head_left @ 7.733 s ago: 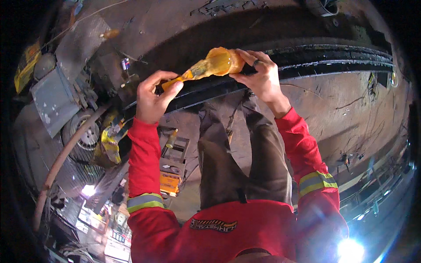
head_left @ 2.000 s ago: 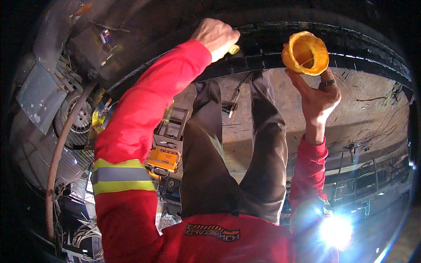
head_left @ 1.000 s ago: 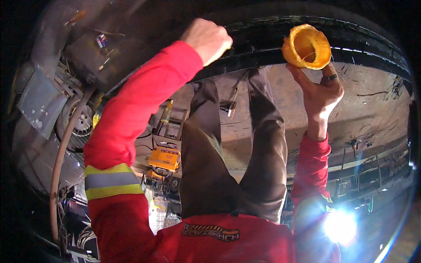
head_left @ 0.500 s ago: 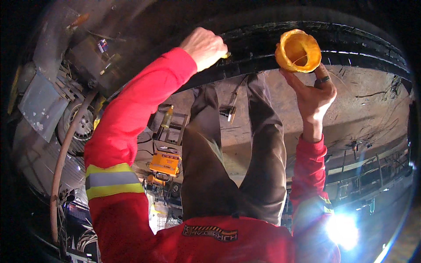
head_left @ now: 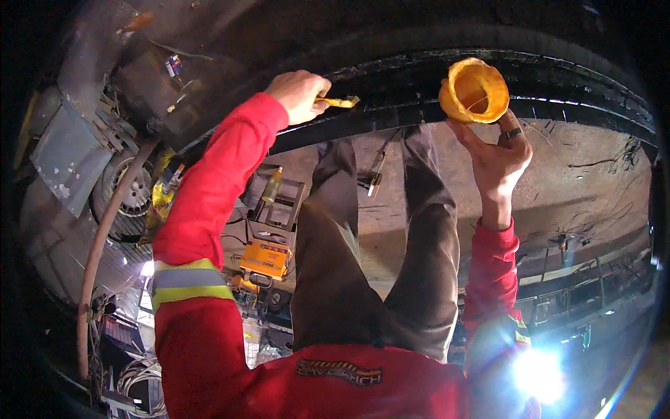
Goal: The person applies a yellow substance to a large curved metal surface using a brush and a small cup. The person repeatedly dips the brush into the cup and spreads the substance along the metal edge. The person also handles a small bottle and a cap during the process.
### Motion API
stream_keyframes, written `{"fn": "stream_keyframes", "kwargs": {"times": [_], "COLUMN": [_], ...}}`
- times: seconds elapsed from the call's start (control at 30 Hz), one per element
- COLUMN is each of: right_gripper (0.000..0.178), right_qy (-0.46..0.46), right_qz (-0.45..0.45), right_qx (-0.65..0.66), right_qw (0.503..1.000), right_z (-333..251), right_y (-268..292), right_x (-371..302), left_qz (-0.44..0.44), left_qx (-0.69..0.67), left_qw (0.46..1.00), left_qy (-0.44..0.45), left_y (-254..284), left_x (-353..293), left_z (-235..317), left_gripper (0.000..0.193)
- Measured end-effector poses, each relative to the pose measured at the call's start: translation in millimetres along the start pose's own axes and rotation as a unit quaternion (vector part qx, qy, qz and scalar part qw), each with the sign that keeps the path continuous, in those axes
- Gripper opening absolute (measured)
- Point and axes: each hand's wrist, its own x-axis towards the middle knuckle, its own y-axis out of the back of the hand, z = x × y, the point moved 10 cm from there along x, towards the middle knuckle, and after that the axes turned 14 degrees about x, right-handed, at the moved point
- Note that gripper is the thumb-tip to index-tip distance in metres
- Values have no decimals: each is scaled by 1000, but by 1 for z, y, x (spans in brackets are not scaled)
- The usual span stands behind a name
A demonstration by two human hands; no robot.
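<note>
My left hand is closed on a small yellow brush, whose tip points right along a long dark metal beam. From this view I cannot tell if the tip touches the beam. With my right hand I grip an orange-yellow cup with an uneven rim, fingers and thumb around its lower part. Its round mouth faces me, and a thin strand or stick shows inside. The cup is right of the brush, beside the beam.
Dusty ground lies beyond my legs. An orange boxy machine with a handle stands left of them, near a bottle in a metal frame. A hose, a wheel and coiled cable are farther left. A bright lamp glares lower right.
My left hand has moved left and slightly down, so more of the brush shows. The cup in my right hand has shifted slightly down.
</note>
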Motion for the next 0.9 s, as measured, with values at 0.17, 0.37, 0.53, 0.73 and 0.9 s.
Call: {"fn": "stream_keyframes", "kwargs": {"times": [0.17, 0.37, 0.53, 0.73, 0.9], "right_gripper": [51, 47, 46, 45, 46], "right_qy": [-5, -6, 23, -26, 1], "right_qz": [-21, -14, -39, -14, -9], "right_qx": [26, -2, -54, -45, -33], "right_qw": [999, 1000, 998, 999, 999], "right_z": [4, -7, -16, -5, -8], "right_y": [-15, -20, -25, -19, -11], "right_x": [-1, -2, 1, -1, 0], "left_qz": [-3, 2, -15, 165, 202], "left_qx": [-83, -45, 99, 120, 124], "left_qw": [997, 999, 993, 979, 967], "left_qy": [-8, 3, 59, -16, -91], "left_y": [18, -3, -3, 13, 30], "left_x": [-5, -12, -38, -7, 24], "left_z": [-21, -7, -47, 4, 43], "left_gripper": [28, 23, 18, 14, 10]}}
